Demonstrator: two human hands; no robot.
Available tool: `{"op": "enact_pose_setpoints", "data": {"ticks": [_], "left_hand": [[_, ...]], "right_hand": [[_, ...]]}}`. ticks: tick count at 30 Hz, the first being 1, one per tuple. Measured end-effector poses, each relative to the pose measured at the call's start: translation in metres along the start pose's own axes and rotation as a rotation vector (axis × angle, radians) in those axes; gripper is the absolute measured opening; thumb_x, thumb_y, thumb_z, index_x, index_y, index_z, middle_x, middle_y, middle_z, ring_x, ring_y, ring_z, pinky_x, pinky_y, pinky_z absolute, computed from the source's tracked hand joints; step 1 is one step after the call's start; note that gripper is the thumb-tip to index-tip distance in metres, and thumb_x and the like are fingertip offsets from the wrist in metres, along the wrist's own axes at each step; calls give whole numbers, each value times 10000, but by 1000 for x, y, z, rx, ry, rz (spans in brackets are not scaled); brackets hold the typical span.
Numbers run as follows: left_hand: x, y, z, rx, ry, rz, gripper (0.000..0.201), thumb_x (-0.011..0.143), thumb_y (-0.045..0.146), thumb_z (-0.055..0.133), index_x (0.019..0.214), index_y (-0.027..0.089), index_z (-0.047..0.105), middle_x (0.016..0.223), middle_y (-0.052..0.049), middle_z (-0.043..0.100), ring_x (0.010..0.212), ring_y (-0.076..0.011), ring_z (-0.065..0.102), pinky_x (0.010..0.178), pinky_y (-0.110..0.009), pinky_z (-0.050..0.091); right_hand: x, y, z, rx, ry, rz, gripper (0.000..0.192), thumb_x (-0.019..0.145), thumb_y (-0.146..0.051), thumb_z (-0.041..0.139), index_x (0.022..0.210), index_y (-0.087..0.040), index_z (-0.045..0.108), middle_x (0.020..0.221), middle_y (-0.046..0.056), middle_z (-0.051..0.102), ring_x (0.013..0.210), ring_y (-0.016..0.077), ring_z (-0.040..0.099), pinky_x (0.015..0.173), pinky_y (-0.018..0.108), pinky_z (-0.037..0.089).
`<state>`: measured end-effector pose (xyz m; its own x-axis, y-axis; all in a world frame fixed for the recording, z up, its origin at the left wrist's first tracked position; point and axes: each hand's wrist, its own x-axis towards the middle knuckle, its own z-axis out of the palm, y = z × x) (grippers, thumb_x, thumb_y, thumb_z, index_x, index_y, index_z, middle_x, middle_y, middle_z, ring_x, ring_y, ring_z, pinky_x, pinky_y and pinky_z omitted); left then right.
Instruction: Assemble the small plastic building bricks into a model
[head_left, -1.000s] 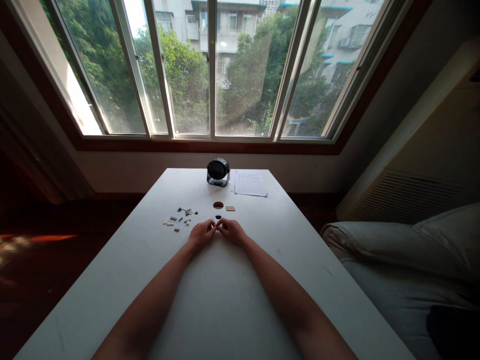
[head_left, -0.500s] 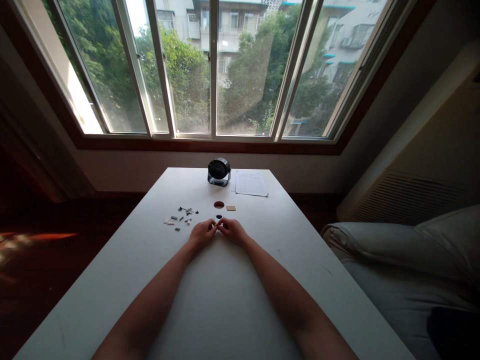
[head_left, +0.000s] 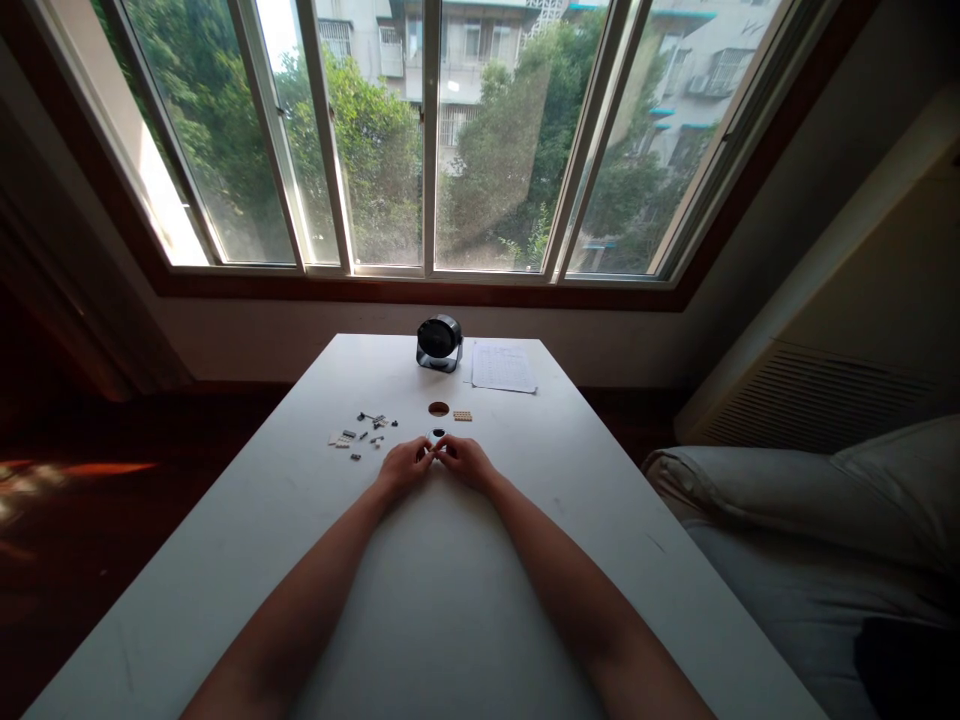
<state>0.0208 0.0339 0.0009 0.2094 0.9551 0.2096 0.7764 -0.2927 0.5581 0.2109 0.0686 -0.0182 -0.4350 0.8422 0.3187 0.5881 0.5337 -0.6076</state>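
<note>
My left hand (head_left: 406, 464) and my right hand (head_left: 463, 459) meet at the middle of the white table (head_left: 480, 580). Thumbs and fingers are pinched together, tip to tip. Whatever lies between the fingertips is too small and too covered to make out. Just beyond them is a small round piece (head_left: 439, 433), dark in its centre with a pale rim. A tan studded plate (head_left: 463, 416) lies past my right hand. Left of my left hand, several small grey, black and white toy brick pieces (head_left: 349, 434) are scattered loosely.
A brown round spot (head_left: 439, 409), perhaps a hole, shows in the tabletop. Farther back stand a black round device on a bracket (head_left: 439, 343) and printed sheets (head_left: 502, 367). Windows (head_left: 502, 140) rise behind the table; a grey sofa (head_left: 787, 500) is at the right.
The view has shifted very slightly. Both hands keep the same place and the same pinch, and the loose pieces lie as before.
</note>
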Motion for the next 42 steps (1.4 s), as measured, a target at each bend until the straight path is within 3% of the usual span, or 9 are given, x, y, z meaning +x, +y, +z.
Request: {"op": "enact_pose_setpoints", "data": {"ticks": [42], "left_hand": [[-1, 7, -4, -9, -2, -22, 229, 884, 381, 510, 940, 217, 660, 771, -13, 667, 684, -139, 568, 626, -241, 336]], "right_hand": [[0, -6, -3, -9, -10, 21, 180, 868, -335, 618, 952, -205, 709, 652, -17, 612, 576, 100, 491, 577, 202, 307]]}}
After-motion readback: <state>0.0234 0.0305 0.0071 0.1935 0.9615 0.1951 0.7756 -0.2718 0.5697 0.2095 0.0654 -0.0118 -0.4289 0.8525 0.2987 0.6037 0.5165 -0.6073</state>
